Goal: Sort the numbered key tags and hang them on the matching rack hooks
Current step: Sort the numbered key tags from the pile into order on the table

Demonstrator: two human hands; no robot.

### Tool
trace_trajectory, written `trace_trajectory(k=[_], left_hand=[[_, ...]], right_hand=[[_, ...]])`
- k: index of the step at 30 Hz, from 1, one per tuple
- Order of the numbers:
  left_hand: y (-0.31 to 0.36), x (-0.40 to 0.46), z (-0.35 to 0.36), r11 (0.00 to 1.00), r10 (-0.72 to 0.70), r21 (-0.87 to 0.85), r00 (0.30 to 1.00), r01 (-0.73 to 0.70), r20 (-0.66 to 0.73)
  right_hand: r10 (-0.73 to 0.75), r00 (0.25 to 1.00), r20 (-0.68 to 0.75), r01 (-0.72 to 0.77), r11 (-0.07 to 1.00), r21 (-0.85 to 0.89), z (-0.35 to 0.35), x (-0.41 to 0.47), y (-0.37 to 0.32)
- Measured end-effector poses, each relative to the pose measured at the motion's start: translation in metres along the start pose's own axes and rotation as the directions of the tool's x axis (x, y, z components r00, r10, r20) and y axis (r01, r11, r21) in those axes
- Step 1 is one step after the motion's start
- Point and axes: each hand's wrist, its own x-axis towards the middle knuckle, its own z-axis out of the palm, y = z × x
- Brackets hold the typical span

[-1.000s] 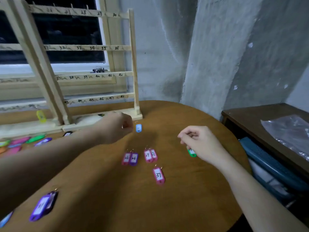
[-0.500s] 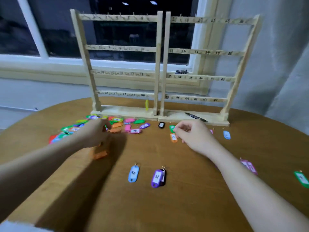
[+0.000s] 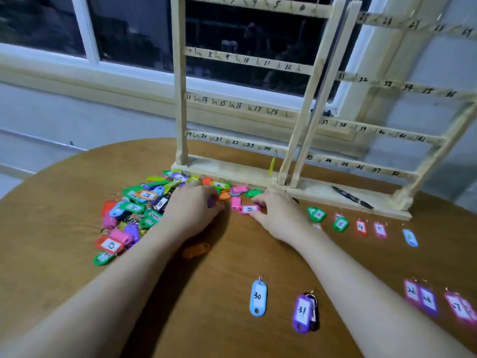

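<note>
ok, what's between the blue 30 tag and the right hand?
Head view: only bare wooden table lies between the blue 30 tag and the right hand. No other tag sits in that stretch.

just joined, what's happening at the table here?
A person is sorting numbered key tags on a round wooden table. The right hand pinches a pink tag that seems to read 18; the left hand is at the edge of the unsorted pile. Some tags already lie in rows: low numbers at right, a blue 30 and purple 31 nearer. The wooden rack shows only one yellow tag hanging.
</note>
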Motion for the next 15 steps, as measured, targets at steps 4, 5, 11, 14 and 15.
trace_trajectory(k=[4,5,11,14,15], left_hand=[[-0.009,0.001,0.001,0.997,0.056,0.055,0.997,-0.053,-0.054],[-0.010,0.001,0.000,0.996,0.070,0.054,0.996,-0.067,-0.047],[-0.011,-0.004,-0.004,0.984,0.138,0.117,0.990,-0.137,-0.007],[-0.011,-0.008,-0.005,0.981,0.151,0.116,0.988,-0.155,0.038],[-0.011,-0.009,-0.005,0.981,0.162,0.100,0.986,-0.165,0.035]], right_hand=[[-0.021,1.000,-0.004,0.021,0.999,-0.028,0.001,0.002,0.001],[-0.031,0.999,-0.011,0.031,0.999,-0.007,0.000,0.001,0.001],[0.075,0.994,-0.084,-0.036,0.919,0.393,-0.019,-0.026,0.016],[0.121,0.988,-0.092,-0.041,0.794,0.607,-0.021,-0.050,0.028],[0.117,0.989,-0.086,-0.037,0.778,0.627,-0.020,-0.055,0.030]])
